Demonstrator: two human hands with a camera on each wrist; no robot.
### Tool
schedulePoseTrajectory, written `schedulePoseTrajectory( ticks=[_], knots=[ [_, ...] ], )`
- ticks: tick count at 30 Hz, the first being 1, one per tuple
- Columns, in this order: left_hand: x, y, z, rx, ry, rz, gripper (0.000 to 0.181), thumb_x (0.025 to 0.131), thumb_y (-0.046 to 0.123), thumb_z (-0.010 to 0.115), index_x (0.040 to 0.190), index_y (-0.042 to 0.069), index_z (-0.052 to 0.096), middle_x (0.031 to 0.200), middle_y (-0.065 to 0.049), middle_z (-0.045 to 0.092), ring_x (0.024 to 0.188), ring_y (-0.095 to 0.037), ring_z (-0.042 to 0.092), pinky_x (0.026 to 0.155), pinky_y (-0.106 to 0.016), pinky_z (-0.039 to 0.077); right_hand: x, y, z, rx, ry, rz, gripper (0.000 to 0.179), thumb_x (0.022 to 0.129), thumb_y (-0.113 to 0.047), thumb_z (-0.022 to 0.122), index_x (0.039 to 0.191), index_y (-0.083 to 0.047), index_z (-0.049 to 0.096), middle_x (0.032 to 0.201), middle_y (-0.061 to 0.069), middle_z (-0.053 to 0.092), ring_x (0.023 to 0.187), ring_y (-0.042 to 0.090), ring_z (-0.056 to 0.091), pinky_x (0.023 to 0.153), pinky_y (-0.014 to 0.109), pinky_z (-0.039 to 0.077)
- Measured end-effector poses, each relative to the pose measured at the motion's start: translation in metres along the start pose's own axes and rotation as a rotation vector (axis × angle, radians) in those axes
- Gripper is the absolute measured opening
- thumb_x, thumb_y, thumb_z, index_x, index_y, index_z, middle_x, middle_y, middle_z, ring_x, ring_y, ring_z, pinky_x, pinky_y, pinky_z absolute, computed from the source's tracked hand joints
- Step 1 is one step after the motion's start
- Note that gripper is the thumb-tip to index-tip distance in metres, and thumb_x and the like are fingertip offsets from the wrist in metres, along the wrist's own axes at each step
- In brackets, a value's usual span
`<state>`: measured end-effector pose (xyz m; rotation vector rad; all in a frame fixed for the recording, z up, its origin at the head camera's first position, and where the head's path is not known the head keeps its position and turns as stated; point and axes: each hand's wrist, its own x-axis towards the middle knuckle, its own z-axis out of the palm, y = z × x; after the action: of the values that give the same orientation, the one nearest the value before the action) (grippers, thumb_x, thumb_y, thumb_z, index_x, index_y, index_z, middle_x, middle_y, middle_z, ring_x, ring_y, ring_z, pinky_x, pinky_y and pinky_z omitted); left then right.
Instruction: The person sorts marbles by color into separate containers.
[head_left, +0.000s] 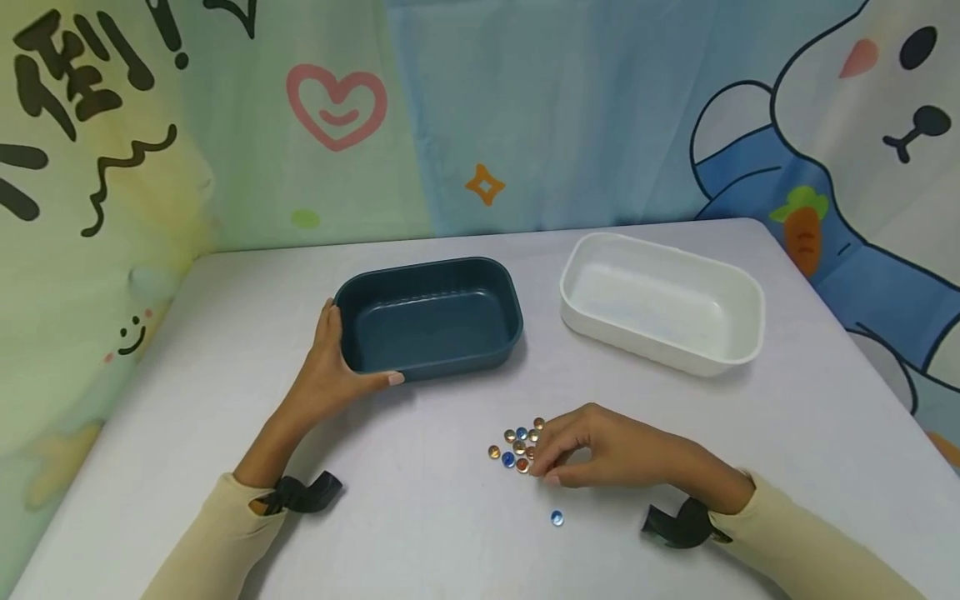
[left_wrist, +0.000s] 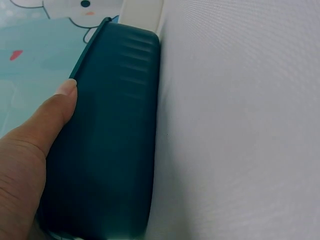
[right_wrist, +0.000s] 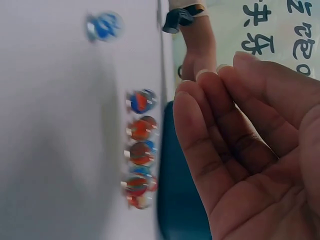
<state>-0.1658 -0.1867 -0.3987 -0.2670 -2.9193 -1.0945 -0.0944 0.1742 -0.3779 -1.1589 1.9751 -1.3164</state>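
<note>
My left hand holds the dark teal rectangular dish at its near left corner. Its thumb lies along the near rim and its fingers run up the left side; the left wrist view shows the thumb on the rim of the dish. Over the right edge of a cluster of glass marbles hovers my right hand, fingers loosely curved. In the right wrist view nothing shows between its fingertips, with several marbles on the cloth beyond. One blue marble lies apart, nearer to me.
A white rectangular dish stands at the back right, a short gap from the teal one. White cloth covers the table. Behind it hangs a printed cartoon curtain. Dark straps circle both wrists.
</note>
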Motion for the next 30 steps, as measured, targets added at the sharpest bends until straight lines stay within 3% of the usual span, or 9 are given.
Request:
schedulePoseTrajectory(
  ticks=[2, 7, 11, 30],
  knots=[
    [0.0, 0.0, 0.0, -0.003, -0.002, 0.005, 0.128, 0.053, 0.063, 0.07, 0.14, 0.013, -0.008, 0.143, 0.005, -0.014, 0.13, -0.02, 0.001, 0.096, -0.052, 0.019, -0.003, 0.003, 0.004, -0.016, -0.003, -0.005, 0.016, 0.081, -0.017, 0.063, 0.096, -0.013, 0.068, 0.095, -0.005, 0.062, 0.089, 0.011, 0.056, 0.087, 0.03, 0.04],
    [0.001, 0.001, 0.0, 0.001, -0.003, 0.006, 0.128, 0.053, 0.063, 0.07, 0.14, 0.013, -0.009, 0.143, 0.005, -0.014, 0.13, -0.02, 0.001, 0.096, -0.052, 0.019, -0.008, 0.006, 0.012, -0.052, -0.009, -0.018, 0.016, 0.081, -0.014, 0.064, 0.096, -0.014, 0.068, 0.094, -0.007, 0.062, 0.088, 0.009, 0.056, 0.082, 0.028, 0.042],
    [0.0, 0.001, 0.001, 0.006, -0.001, 0.001, 0.128, 0.052, 0.064, 0.07, 0.14, 0.013, -0.009, 0.143, 0.006, -0.014, 0.13, -0.02, 0.001, 0.096, -0.052, 0.02, -0.011, 0.007, 0.015, -0.065, -0.011, -0.028, 0.017, 0.081, -0.014, 0.064, 0.097, -0.013, 0.067, 0.093, -0.005, 0.062, 0.085, 0.009, 0.056, 0.07, 0.026, 0.046],
    [0.001, 0.0, 0.001, 0.012, 0.007, -0.008, 0.128, 0.052, 0.064, 0.07, 0.14, 0.013, -0.008, 0.144, 0.004, -0.013, 0.13, -0.022, 0.003, 0.096, -0.053, 0.02, -0.016, 0.01, 0.021, -0.137, -0.057, -0.019, 0.02, 0.08, -0.018, 0.065, 0.1, -0.014, 0.067, 0.093, -0.01, 0.06, 0.081, 0.005, 0.055, 0.069, 0.021, 0.046]
  ],
)
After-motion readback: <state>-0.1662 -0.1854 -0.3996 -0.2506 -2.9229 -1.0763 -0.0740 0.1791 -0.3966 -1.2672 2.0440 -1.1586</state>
